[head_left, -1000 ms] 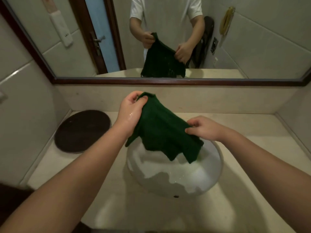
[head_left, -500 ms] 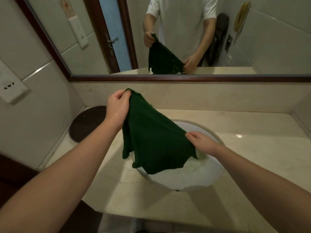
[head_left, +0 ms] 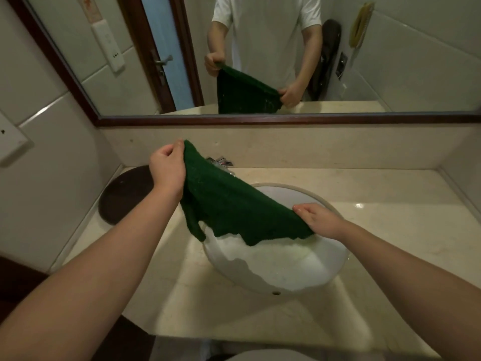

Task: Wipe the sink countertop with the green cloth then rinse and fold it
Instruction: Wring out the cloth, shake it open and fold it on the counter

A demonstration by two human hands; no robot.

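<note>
Beige stone countertop [head_left: 390, 230] with one white round basin [head_left: 299, 269] set into it; one dark round mat [head_left: 122, 196] lies at the left rear corner, partly covered by the left wrist. One chrome tap [head_left: 221, 162] stands behind the basin, its lower part hidden by the raised cloth. A wood-framed mirror [head_left: 260, 119] spans the back wall and reflects the person in a white shirt, a door, and both hands with the cloth. One white wall socket plate [head_left: 10, 142] sits on the left wall. One green cloth [head_left: 234, 207] hangs stretched in the air above the basin's left and rear half, sloping down from upper left to lower right, its ragged lower edge dangling over the bowl and apart from the countertop. Two bare hands hold it. The left hand [head_left: 168, 170] is raised, thumb and fingers closed in a pinch on the cloth's top corner, which protrudes just above the fingertips. The right hand [head_left: 318, 220] is lower, over the basin's right side, fingers pressed together and clamped on the opposite corner, the cloth running leftward from beneath them.
</note>
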